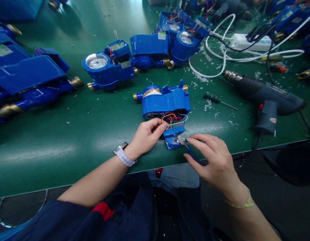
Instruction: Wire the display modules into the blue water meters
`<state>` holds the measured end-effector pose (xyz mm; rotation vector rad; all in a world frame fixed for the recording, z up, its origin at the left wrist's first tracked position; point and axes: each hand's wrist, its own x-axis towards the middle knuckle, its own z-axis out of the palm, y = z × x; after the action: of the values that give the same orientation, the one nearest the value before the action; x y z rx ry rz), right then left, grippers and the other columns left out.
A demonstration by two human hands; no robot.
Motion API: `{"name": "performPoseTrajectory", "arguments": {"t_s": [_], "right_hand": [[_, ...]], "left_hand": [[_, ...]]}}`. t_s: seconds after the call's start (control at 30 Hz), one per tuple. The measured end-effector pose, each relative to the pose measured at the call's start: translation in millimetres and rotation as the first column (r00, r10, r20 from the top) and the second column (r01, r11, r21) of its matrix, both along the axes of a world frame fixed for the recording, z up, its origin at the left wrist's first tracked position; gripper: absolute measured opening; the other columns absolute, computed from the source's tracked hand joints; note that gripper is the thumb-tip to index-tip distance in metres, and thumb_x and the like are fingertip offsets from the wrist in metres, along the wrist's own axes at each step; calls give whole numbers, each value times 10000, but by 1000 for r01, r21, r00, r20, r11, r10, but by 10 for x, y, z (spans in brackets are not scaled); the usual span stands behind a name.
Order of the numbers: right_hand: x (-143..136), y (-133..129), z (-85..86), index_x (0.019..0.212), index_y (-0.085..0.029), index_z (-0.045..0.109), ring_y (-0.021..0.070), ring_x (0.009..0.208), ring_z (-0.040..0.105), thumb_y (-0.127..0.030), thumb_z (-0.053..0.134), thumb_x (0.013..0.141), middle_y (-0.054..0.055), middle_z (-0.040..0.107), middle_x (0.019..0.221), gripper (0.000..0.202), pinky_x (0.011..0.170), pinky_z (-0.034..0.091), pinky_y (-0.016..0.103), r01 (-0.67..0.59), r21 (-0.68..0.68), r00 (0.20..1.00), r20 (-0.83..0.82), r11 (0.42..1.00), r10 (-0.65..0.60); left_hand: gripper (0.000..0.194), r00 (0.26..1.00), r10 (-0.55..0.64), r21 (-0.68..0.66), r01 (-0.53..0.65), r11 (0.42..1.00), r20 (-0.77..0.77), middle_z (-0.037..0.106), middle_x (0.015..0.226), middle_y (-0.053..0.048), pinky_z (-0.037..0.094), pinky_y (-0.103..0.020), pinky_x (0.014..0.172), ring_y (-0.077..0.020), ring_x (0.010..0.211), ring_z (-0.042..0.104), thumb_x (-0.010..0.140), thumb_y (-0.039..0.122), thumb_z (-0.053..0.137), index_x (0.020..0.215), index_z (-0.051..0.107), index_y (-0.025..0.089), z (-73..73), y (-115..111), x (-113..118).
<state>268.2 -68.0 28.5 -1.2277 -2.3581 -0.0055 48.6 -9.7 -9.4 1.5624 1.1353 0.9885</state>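
A blue water meter (166,100) with brass ends lies near the front of the green table. Red, yellow, white and black wires (173,117) run from its near side to a small blue housing (173,132) with its flap folded toward me. My left hand (148,135), a watch on its wrist, pinches at a white wire above the housing's left edge. In my right hand (215,159) are cutting pliers (180,140) with blue handles. Their jaws lie over the flap; the handle ends are hidden behind my fingers.
A black screwdriver (217,99) and a heat gun (265,97) lie to the right. Behind them is a white power strip (251,42) with looped cable. More blue meters (107,65) stand at the back and left. Pale scraps (202,80) litter the tabletop (94,134).
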Motion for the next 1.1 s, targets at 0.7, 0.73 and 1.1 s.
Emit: {"name": "performPoseTrajectory", "arguments": {"t_s": [0.7, 0.73, 1.1], "right_hand": [[-99, 214, 288, 1080, -139, 648, 215, 815, 615, -221, 586, 885, 98, 679, 988, 221, 681, 449, 330, -124, 31, 929, 355, 992, 105], [-110, 219, 288, 1081, -137, 651, 211, 805, 618, -219, 591, 884, 96, 682, 986, 221, 673, 453, 327, -123, 34, 928, 358, 992, 103], [64, 209, 256, 1143, -141, 620, 259, 921, 628, -244, 620, 864, 114, 652, 1062, 297, 779, 512, 401, -76, -85, 970, 223, 994, 93]], "left_hand": [[218, 871, -129, 361, 326, 874, -473, 737, 877, -80, 518, -313, 749, -188, 815, 661, 905, 336, 597, 918, 693, 141, -115, 28, -94], [218, 869, -130, 361, 329, 873, -477, 740, 890, -82, 520, -316, 759, -191, 830, 665, 905, 337, 598, 926, 692, 141, -113, 24, -93], [206, 891, -130, 333, 293, 896, -435, 735, 913, -78, 518, -321, 750, -198, 834, 662, 883, 328, 625, 945, 691, 144, -123, 35, -91]]}}
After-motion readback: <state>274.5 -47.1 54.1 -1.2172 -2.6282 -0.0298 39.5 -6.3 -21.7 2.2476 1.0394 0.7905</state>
